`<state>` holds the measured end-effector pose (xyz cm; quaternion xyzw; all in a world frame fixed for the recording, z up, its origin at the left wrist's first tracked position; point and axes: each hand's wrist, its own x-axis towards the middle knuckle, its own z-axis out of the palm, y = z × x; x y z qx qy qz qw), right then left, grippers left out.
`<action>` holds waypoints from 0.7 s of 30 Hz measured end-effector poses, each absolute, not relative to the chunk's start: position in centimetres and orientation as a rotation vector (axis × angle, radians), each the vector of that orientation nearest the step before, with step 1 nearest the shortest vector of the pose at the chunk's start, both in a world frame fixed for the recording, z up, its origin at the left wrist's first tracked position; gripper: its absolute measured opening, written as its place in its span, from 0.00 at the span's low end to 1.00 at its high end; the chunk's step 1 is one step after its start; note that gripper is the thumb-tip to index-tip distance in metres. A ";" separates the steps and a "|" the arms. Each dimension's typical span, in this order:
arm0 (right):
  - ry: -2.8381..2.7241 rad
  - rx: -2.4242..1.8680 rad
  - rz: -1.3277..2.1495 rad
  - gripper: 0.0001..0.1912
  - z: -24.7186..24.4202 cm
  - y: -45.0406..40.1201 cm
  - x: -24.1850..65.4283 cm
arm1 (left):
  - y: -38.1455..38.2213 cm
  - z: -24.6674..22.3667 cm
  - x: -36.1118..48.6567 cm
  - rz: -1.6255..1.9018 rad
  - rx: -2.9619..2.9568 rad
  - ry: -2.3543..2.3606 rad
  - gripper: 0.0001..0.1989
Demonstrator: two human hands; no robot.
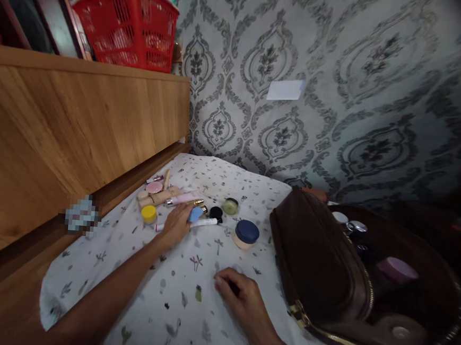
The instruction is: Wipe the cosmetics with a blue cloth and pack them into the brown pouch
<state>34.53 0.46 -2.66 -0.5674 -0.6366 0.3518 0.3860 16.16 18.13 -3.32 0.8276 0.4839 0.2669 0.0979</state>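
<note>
My left hand (177,223) reaches into a group of cosmetics, its fingers closed at a light blue item (195,214). Beside it lie a white tube (204,222), a yellow-lidded jar (149,214), a pink tube (184,197) and a pink compact (154,187). A black-lidded pot (215,212), a green jar (230,206) and a blue-lidded jar (246,233) stand to the right. My right hand (240,295) rests on the patterned cloth (189,297) with its fingers curled; whether anything is inside them is hidden.
A brown zippered bag (315,253) lies unzipped at the right, with a pink round item (398,269) inside. At the left runs a wooden cabinet (78,128) with a red basket (134,26) on top. The wallpapered wall (283,113) closes off the far side.
</note>
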 end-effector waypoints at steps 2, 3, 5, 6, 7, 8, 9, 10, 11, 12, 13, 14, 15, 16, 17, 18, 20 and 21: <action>-1.623 -1.446 0.897 0.17 -2.9 0.5 34.6 | 18.2 -3.5 16.1 0.789 2.450 1.431 0.26; -1.624 -1.450 0.895 0.18 -2.9 0.6 34.6 | 18.3 -3.6 16.1 0.788 2.451 1.429 0.26; -1.623 -1.457 0.898 0.18 -2.9 0.6 34.6 | 18.4 -3.6 16.0 0.784 2.455 1.425 0.25; -1.622 -1.457 0.901 0.17 -2.9 0.6 34.6 | 18.4 -3.6 16.0 0.783 2.457 1.422 0.24; -1.621 -1.458 0.903 0.17 -2.8 0.6 34.5 | 18.4 -3.6 16.0 0.784 2.459 1.418 0.24; -1.620 -1.459 0.902 0.17 -2.8 0.6 34.5 | 18.4 -3.5 16.0 0.786 2.461 1.413 0.24; -1.620 -1.460 0.902 0.17 -2.7 0.6 34.5 | 18.3 -3.4 16.0 0.791 2.462 1.408 0.24; -1.621 -1.459 0.903 0.17 -2.6 0.6 34.5 | 18.2 -3.3 16.0 0.799 2.463 1.404 0.24; -1.621 -1.455 0.902 0.17 -2.6 0.6 34.5 | 18.0 -3.1 16.0 0.809 2.464 1.400 0.24; -1.621 -1.451 0.899 0.17 -2.6 0.5 34.5 | 17.9 -2.9 16.0 0.820 2.465 1.397 0.25; -1.622 -1.446 0.894 0.17 -2.5 0.5 34.5 | 17.7 -2.7 16.0 0.832 2.465 1.396 0.27; -1.623 -1.440 0.889 0.17 -2.5 0.5 34.5 | 17.6 -2.4 16.0 0.843 2.464 1.398 0.29; -1.626 -1.438 0.883 0.17 -2.5 0.5 34.5 | 17.5 -2.1 16.0 0.854 2.462 1.405 0.30; -1.629 -1.441 0.876 0.16 -2.5 0.4 34.5 | 17.5 -1.7 15.8 0.863 2.459 1.421 0.32; -1.631 -1.447 0.872 0.16 -2.6 0.4 34.5 | 17.6 -1.2 15.6 0.871 2.455 1.446 0.32; -1.632 -1.454 0.872 0.16 -2.6 0.4 34.5 | 17.9 -0.6 15.2 0.876 2.451 1.481 0.32; -1.629 -1.465 0.872 0.16 -2.5 0.3 34.6 | 18.9 0.9 14.1 0.875 2.438 1.585 0.30; -1.627 -1.466 0.872 0.16 -2.5 0.3 34.6 | 19.7 1.8 13.3 0.863 2.429 1.651 0.29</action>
